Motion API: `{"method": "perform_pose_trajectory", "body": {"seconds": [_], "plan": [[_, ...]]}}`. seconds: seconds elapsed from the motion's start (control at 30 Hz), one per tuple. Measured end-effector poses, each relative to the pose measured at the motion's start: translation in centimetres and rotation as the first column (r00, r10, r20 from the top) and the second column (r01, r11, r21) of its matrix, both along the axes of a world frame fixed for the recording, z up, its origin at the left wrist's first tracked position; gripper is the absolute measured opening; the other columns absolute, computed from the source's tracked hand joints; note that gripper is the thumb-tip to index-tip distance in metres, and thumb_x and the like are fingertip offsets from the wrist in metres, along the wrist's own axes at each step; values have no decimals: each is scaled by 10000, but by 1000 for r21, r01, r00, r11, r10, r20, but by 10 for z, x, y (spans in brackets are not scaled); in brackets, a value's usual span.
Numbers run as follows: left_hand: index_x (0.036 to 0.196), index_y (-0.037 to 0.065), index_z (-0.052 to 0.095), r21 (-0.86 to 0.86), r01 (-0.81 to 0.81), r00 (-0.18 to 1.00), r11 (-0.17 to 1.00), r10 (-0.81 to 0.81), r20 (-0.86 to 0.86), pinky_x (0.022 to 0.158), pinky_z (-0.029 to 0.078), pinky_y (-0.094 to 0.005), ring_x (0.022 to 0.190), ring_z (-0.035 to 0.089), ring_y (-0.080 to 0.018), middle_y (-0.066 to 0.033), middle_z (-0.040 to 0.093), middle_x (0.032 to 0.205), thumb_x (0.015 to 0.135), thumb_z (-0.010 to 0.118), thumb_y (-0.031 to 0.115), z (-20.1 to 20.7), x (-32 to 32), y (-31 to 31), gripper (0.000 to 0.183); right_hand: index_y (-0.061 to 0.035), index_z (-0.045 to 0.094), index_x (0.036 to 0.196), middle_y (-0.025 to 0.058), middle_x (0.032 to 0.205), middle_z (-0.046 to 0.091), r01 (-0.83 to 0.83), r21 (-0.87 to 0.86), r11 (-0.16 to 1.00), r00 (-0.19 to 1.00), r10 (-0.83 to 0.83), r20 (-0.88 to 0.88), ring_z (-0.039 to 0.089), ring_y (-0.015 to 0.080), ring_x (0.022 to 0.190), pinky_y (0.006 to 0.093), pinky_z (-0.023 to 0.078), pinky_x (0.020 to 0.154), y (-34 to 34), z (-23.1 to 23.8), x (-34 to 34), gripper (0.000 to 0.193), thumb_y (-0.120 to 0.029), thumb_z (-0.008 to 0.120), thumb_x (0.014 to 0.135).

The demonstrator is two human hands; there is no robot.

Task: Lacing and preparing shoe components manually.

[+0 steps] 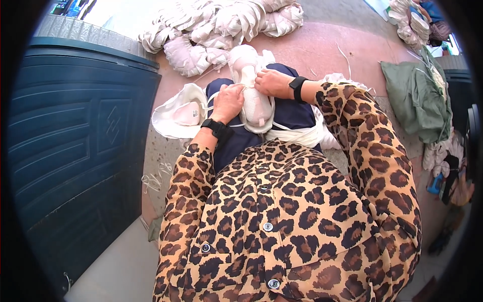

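Observation:
Across my lap, on dark blue trousers, lies a stack of white and pale pink shoe uppers [255,111], sole side partly up. My left hand [229,102] is closed at the stack's left edge, its fingertips pinching a thin white cord [247,87]. From the right, my right hand [273,83] pinches at the same cord, close to the left fingertips. Exactly how the cord runs between the fingers is hidden. Beside my left knee sits another white shoe upper [182,111] with a pink insole. A bundle of white strips [297,135] lies over my right thigh.
Tied heaps of white and pink shoe uppers [221,27] rest on the pink floor ahead. A dark blue panelled door [85,126] stands close on my left. To the right are a green cloth sack [417,98] and more bundled pieces [443,156].

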State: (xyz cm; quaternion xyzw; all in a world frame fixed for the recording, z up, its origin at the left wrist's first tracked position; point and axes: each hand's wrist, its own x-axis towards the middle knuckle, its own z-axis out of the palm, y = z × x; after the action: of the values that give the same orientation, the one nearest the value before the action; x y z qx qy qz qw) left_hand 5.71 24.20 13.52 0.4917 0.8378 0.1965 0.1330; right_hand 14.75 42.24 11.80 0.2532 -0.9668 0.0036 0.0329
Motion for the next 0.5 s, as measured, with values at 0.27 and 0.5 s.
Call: {"method": "perform_pose_trajectory", "body": {"seconds": [0.27, 0.5], "plan": [[858, 48, 621, 29, -88, 954, 996, 93, -286, 749, 439, -358, 901, 521, -259, -87, 604, 882, 737, 599, 228, 12, 27, 14, 218, -47, 507, 817, 161, 653, 540, 315, -508, 802, 937, -176, 303, 557, 340, 648, 402, 437, 595, 12, -10, -1, 70, -89, 520, 762], [696, 44, 581, 66, -54, 969, 996, 68, -239, 611, 461, -403, 728, 566, -284, -139, 602, 723, 747, 579, 210, -15, 33, 44, 174, -45, 509, 792, 159, 735, 578, 357, -676, 645, 933, -206, 296, 570, 344, 741, 394, 438, 638, 8, -14, 0, 70, -108, 507, 762]]}}
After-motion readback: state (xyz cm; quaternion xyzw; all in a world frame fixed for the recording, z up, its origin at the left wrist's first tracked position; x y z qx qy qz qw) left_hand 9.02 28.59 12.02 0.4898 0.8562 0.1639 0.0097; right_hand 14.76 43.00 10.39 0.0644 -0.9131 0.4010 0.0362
